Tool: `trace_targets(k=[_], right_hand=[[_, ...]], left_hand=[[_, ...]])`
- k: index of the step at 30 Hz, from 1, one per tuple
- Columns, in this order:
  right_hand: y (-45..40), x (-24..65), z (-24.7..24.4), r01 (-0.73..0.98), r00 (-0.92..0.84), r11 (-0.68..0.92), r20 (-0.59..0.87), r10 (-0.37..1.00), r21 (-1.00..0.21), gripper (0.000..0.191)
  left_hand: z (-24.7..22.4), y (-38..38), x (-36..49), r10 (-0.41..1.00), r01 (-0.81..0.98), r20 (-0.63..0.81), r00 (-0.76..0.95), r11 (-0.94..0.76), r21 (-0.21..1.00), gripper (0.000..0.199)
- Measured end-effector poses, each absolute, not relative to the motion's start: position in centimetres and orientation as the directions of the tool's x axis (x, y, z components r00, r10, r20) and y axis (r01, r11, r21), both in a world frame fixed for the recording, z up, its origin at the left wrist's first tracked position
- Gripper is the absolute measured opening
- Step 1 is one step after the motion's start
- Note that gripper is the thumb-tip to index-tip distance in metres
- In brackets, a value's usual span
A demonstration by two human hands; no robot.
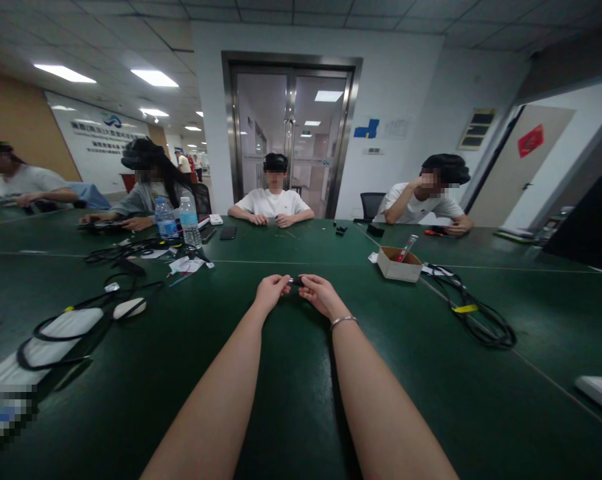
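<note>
Over the middle of the green table (291, 373), a small black object with a pale, silvery end (296, 281) is stretched between my two hands. It is too small to name; it could be a plug or a stick. My left hand (272, 293) pinches the pale end between thumb and fingertips. On the black end, the fingers of my right hand (321, 295) are closed, and they partly cover it. A bangle (344, 321) circles my right wrist. Both forearms reach in from the bottom edge.
To the left are a white power strip (75, 327), a white mouse (129, 308), black cables and two water bottles (189, 223). On the right stand an open box (399, 269) and a coiled black cable (485, 327). Several people wearing headsets sit around the table.
</note>
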State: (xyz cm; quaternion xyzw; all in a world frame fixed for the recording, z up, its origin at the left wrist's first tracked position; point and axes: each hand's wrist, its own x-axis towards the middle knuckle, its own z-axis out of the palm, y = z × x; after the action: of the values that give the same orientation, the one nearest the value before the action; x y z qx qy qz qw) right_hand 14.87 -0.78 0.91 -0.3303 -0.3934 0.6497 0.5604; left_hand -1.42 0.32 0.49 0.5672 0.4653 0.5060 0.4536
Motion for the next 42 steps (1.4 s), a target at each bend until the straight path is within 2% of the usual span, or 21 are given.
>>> trace_targets(k=[14, 24, 34, 42], right_hand=[[-1.1, 14.9, 1.2, -0.436, -0.221, -0.069, 0.033, 0.975, -0.897, 0.017], [-0.9, 14.7, 1.3, -0.485, -0.135, -0.069, -0.003, 0.991, -0.872, 0.016], [-0.7, 14.7, 1.1, -0.447, -0.146, -0.067, -0.002, 0.989, -0.892, 0.022], [-0.5, 14.9, 0.8, -0.447, -0.166, -0.060, 0.017, 0.986, -0.893, 0.027]], left_hand=[[0.6, 0.1, -1.6, 0.986, 0.143, 0.166, 0.021, -0.168, 0.975, 0.048], [-0.2, 0.7, -1.3, 0.971, 0.068, 0.192, 0.140, -0.203, 0.977, 0.026], [-0.1, 0.4, -1.3, 0.943, 0.047, 0.307, 0.130, -0.315, 0.948, 0.025], [-0.2, 0.2, -1.3, 0.953, 0.084, 0.271, 0.135, -0.284, 0.955, 0.029]])
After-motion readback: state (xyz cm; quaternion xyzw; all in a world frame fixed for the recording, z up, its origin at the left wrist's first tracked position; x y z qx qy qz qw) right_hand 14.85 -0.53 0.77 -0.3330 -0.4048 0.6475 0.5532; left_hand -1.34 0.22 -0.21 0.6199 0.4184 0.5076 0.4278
